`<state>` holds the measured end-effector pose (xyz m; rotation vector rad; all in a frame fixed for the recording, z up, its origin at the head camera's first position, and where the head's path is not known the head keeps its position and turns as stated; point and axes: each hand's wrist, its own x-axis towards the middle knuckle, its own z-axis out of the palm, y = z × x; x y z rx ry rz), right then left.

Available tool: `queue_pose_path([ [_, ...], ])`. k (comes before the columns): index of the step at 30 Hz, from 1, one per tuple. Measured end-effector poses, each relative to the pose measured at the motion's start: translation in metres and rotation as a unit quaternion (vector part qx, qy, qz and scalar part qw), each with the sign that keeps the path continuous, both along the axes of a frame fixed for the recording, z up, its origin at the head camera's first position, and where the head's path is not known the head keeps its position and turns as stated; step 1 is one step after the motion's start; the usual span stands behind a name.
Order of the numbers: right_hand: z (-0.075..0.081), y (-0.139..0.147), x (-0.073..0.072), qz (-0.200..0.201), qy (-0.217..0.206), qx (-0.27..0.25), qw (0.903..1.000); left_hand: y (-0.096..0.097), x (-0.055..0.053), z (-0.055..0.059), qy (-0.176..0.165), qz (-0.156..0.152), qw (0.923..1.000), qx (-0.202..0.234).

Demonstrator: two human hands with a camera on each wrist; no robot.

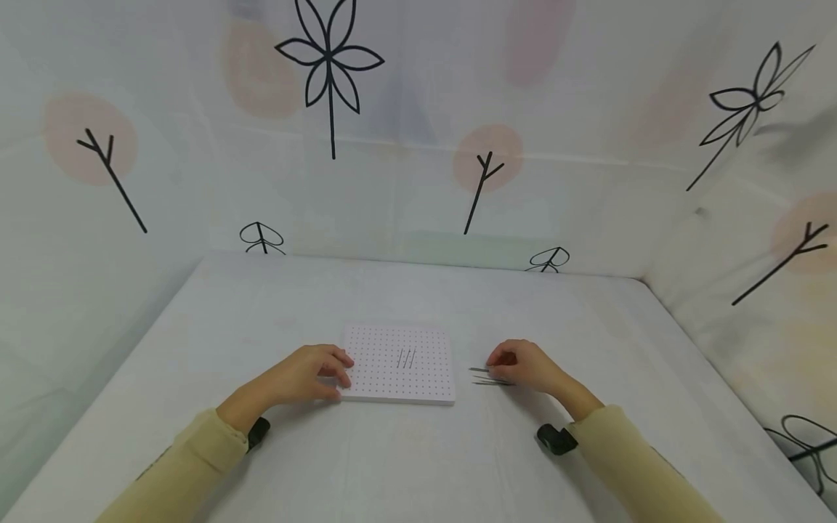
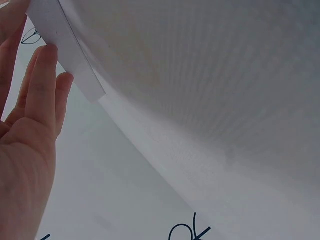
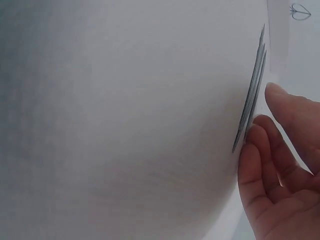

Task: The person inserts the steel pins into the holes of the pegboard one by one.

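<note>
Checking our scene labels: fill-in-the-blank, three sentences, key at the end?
The left hand touches the board at its ____ edge.
Loose pins lie to the board's ____, by the right hand.
The dark pins on the board number ____.
Missing words: left; right; three.
</note>
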<state>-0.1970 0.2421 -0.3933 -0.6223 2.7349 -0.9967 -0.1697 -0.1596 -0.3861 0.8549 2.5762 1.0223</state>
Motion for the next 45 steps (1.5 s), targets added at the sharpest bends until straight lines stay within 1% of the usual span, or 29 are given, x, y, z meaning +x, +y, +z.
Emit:
queue_pose_path([
  [9,-0.0048,-0.0031,-0.0063,0.020,-0.018,0.016,0.9995,0.0007,-0.0008,-0.0005,-0.003,0.006,1.0000,-0.004],
  [17,-0.0059,-0.0059,-0.0100,0.023,-0.026,0.027,0.9990,-0.0001,-0.0007,-0.0012,0.002,0.000,1.0000,0.000],
  [26,-0.0059,-0.0065,-0.0087,0.036,-0.028,0.023,0.9987,0.0006,-0.0003,-0.0003,-0.004,0.004,1.0000,-0.001],
  [30,-0.0040,-0.0075,-0.0077,0.033,-0.034,0.025,0.9985,0.0005,-0.0002,-0.0003,-0.005,0.004,1.0000,0.002],
  [34,-0.0036,-0.0080,-0.0074,0.033,-0.030,0.031,0.9985,0.0004,-0.0002,-0.0005,-0.005,0.002,1.0000,0.005],
  [40,-0.0028,-0.0080,-0.0066,0.043,-0.024,0.031,0.9983,0.0002,-0.0006,-0.0002,-0.001,0.003,1.0000,-0.001],
  [42,-0.0020,-0.0079,-0.0063,0.042,-0.028,0.030,0.9983,0.0001,-0.0008,-0.0003,0.001,0.002,1.0000,-0.002],
  [45,-0.0006,-0.0082,-0.0058,0.035,-0.022,0.031,0.9987,0.0001,-0.0008,-0.0005,0.002,0.000,1.0000,-0.004],
])
